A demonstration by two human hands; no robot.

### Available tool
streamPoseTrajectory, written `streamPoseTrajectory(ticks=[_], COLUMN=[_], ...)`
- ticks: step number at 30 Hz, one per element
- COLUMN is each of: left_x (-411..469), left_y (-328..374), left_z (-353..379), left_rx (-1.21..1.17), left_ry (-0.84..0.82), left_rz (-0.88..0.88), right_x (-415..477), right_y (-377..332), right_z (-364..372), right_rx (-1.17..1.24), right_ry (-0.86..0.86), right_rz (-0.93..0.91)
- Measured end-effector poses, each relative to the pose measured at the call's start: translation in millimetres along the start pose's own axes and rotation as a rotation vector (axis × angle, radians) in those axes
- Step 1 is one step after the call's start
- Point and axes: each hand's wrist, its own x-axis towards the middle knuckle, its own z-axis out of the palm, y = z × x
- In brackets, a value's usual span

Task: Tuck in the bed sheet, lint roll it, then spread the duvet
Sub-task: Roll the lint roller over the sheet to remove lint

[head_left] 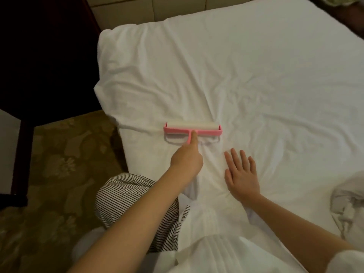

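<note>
Lint roller [192, 129]: pink, on bed sheet [256, 75]
Left hand [187, 160]: grips its handle
Right hand [241, 174]: flat, fingers straight, on sheet

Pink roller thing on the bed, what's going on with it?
A person is lint rolling the bed sheet. Their left grip holds the pink lint roller by its handle, roller head on the sheet. Their right grip rests flat on the sheet nearby. The duvet lies bunched at the right, not yet spread.
</note>
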Motion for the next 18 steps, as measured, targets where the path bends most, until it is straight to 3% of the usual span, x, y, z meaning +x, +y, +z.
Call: streamPoseTrajectory(ticks=[10,14,18], left_x=[-54,-27,-18], left_y=[-54,-23,-6], left_z=[-13,-46,-72], left_rx=[0.258,0.384,0.424], left_ry=[-0.29,-0.36,-0.393], left_rz=[0.191,0.224,0.214], right_x=[13,16,-16], right_y=[-25,-64,-100], right_z=[-12,-37,-54], right_rx=[-0.086,0.051,0.183], right_ry=[-0.168,-0.402,-0.558], right_rz=[0.134,0.387,0.434])
